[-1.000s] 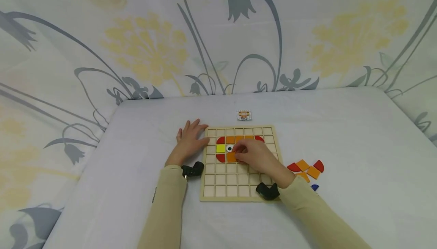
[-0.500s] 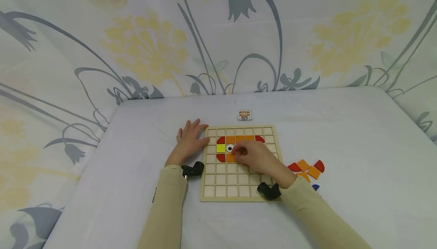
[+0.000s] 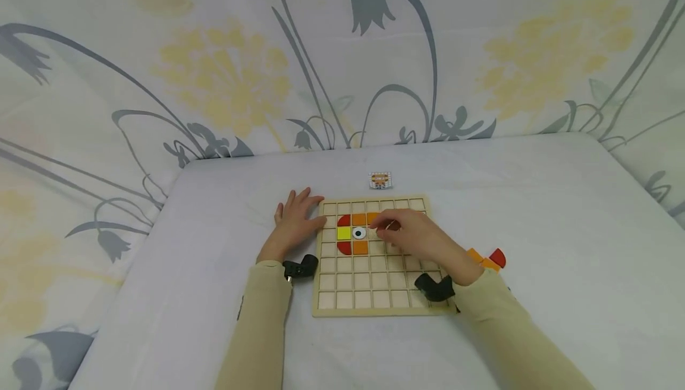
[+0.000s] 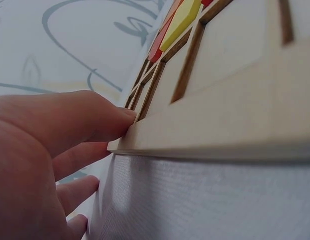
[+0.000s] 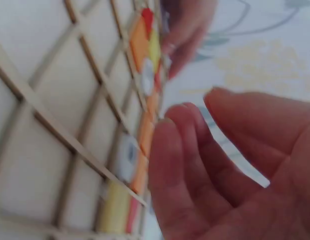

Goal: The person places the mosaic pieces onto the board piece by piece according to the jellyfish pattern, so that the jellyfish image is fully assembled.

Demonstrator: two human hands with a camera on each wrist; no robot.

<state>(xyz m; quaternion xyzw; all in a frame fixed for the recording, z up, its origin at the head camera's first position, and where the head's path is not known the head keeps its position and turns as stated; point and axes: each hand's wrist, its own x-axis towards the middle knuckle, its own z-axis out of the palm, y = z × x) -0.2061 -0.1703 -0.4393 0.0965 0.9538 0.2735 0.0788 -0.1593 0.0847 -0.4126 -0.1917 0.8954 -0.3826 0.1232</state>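
A wooden grid board [image 3: 382,313] lies on the white cloth. Its left edge is touched by my left hand [image 3: 294,223], fingers spread; the left wrist view shows the thumb [image 4: 112,120] resting on the rim. My right hand [image 3: 412,232] hovers over the board's upper middle, nothing between thumb and fingertips in the right wrist view. Just left of it sits a white eye tile [image 3: 359,233], beside a yellow square [image 3: 344,233]. An orange square [image 3: 361,248] lies below the eye. A second eye tile [image 5: 127,156], hidden from the head view by the right hand, shows in the right wrist view.
A small printed pattern card [image 3: 380,180] lies beyond the board. Loose pieces, among them a red quarter-round [image 3: 498,257] and an orange square [image 3: 491,264], lie right of the board, partly covered by the right forearm. A patterned fabric wall [image 3: 230,75] stands behind.
My right hand has moved right, away from the left eye tile and the orange square, which now show fully. More of the loose pieces are covered. The left hand keeps its place.
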